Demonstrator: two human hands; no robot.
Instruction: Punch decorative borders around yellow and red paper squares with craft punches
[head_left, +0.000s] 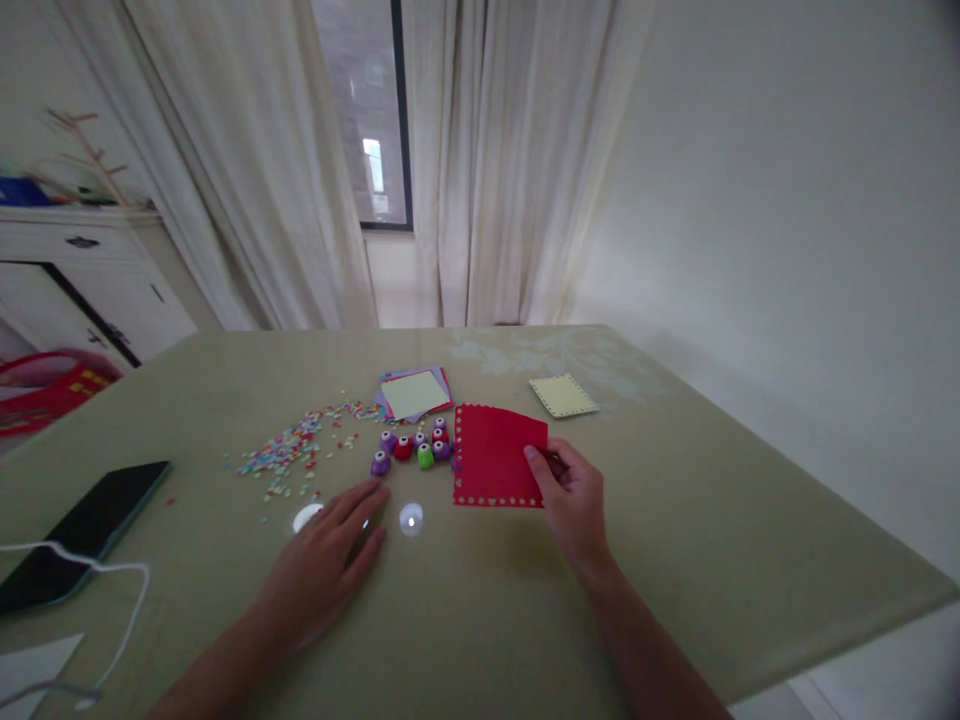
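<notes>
My right hand point(574, 500) pinches the right edge of a red paper card point(499, 455), thumb in front, and holds it up above the table. Small punched shapes line the card's left and bottom edges. My left hand point(330, 550) lies palm down on the table with fingers stretched out, partly over a white round piece point(306, 517). Just right of those fingers sits a small clear round object point(411, 518). Beyond them stand several small hole punches in purple, red and green point(425, 455); the red card hides part of this group.
Behind the punches lies a stack of coloured cards point(415, 394). A pale yellow punched card point(562, 395) rests farther right. Tiny paper cut-outs point(289, 450) are scattered at left. A dark tablet point(90, 530) with a white cable point(124, 568) lies near the left edge.
</notes>
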